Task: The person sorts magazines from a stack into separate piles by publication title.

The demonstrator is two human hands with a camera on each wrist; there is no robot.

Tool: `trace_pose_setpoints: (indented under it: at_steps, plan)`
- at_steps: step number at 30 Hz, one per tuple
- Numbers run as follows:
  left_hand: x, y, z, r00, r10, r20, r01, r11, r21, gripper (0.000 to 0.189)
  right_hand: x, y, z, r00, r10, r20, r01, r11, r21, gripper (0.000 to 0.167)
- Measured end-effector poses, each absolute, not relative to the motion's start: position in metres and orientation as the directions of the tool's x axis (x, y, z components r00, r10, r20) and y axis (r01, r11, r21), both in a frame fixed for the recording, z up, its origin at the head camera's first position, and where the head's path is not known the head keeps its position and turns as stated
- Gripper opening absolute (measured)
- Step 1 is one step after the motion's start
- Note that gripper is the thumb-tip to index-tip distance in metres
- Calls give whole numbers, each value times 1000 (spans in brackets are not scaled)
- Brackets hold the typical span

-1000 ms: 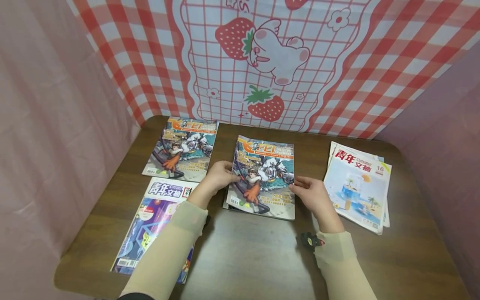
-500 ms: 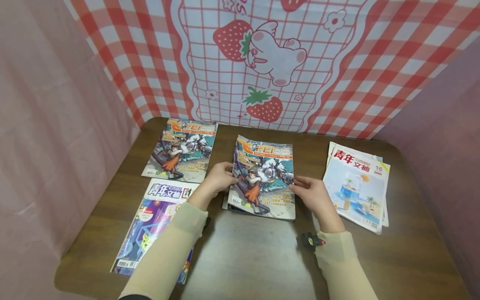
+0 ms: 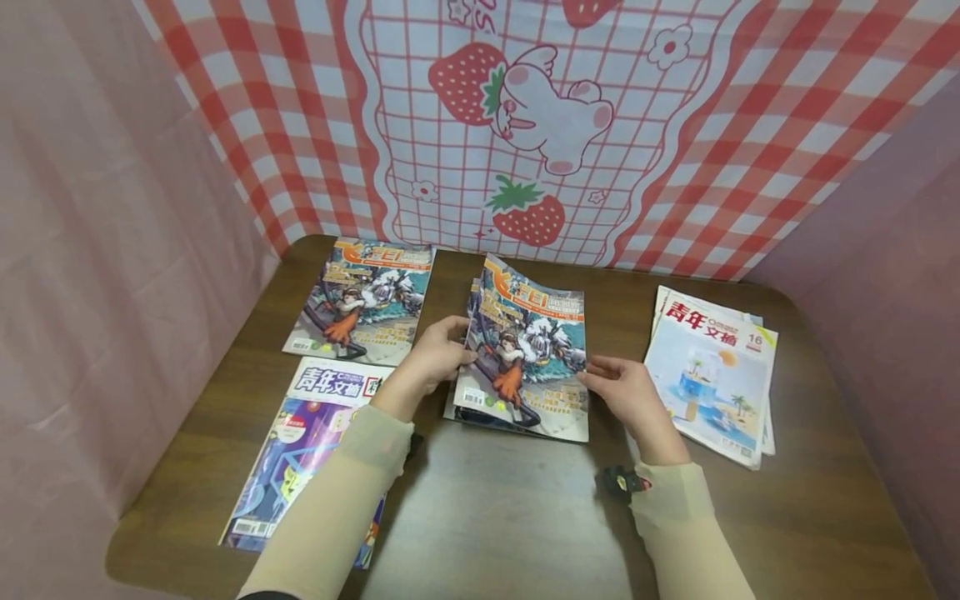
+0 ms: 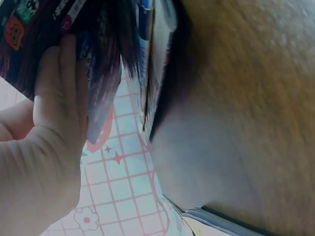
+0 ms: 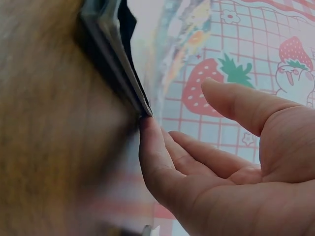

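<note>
Near left on the table [image 3: 487,525], a purple magazine [image 3: 288,450] lies partly behind a sleeve [image 3: 326,504]. Centre: the left hand [image 3: 441,354] pinches the left side of an orange-titled magazine [image 3: 528,350] atop a pile [image 3: 480,419]; the right hand [image 3: 630,398], fingers loosely extended, touches the right edge. White-covered magazines [image 3: 708,375] lie right; a matching orange-titled copy [image 3: 363,300], far left.

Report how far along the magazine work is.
Apparently done: the white-and-blue paper magazine tops a right-side pile. In hand: the left hand grips a glossy teal-and-orange magazine, left edge raised; the right hand is at its right edge. Perhaps remaining: squaring the uneven middle pile beneath. A matching teal-and-orange magazine and a purple glossy magazine lie flat at left, ungripped.
</note>
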State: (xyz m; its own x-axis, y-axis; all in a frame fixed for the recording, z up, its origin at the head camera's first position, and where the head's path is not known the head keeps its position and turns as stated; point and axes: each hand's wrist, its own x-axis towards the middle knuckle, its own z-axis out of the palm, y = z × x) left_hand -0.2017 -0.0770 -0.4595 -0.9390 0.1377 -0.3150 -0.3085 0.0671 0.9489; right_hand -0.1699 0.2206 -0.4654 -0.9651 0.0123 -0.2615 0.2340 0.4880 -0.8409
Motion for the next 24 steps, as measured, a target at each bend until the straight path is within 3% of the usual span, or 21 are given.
trace_pose_setpoints:
  at_steps: [9,15,19,24]
  plan:
    - [-204,-82,-460,-917,191,-350,-375,-117,920,66,-171,225,-474,-971,3,-239,218,420,-881,56]
    - [-205,-88,-458,-911,236,-337,-386,-210,898,65,-171,228,-474,-969,-5,-246,228,356,-906,67]
    - [-205,-91,-454,-912,252,-324,-384,-243,891,66,-175,228,-474,-963,-43,-265,243,280,-929,75]
    - [-205,-95,-452,-913,250,-323,-382,-245,891,66,-177,226,-474,-961,-71,-269,256,150,-955,72]
